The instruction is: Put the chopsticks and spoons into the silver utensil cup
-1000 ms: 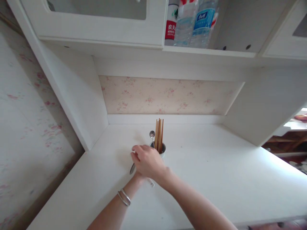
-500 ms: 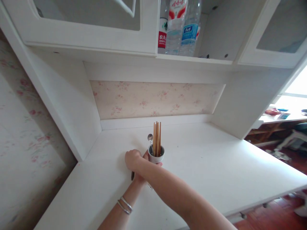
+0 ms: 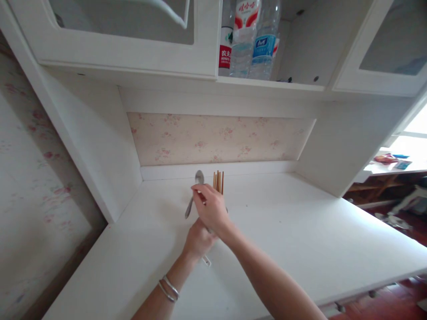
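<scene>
My right hand [image 3: 211,208] is raised above the white desk [image 3: 283,231], fingers pinched on a metal spoon [image 3: 196,189] whose bowl points up. Just behind it stand several wooden chopsticks [image 3: 218,181]; the cup that holds them is hidden by this hand. My left hand [image 3: 197,241], with two silver bangles [image 3: 168,289] on the wrist, sits under the right hand on the desk. Its fingers are curled, and a small white end [image 3: 207,261] sticks out below it. What it holds is hidden.
The desk sits in a white alcove with floral wallpaper [image 3: 216,138] behind. A shelf above carries water bottles [image 3: 253,40], with cabinet doors [image 3: 126,31] on either side. The desk's front edge runs to the lower right, above a red floor [image 3: 393,302].
My right hand has come up from beside the cup and now holds a spoon in the air. My left hand has stayed low by the cup.
</scene>
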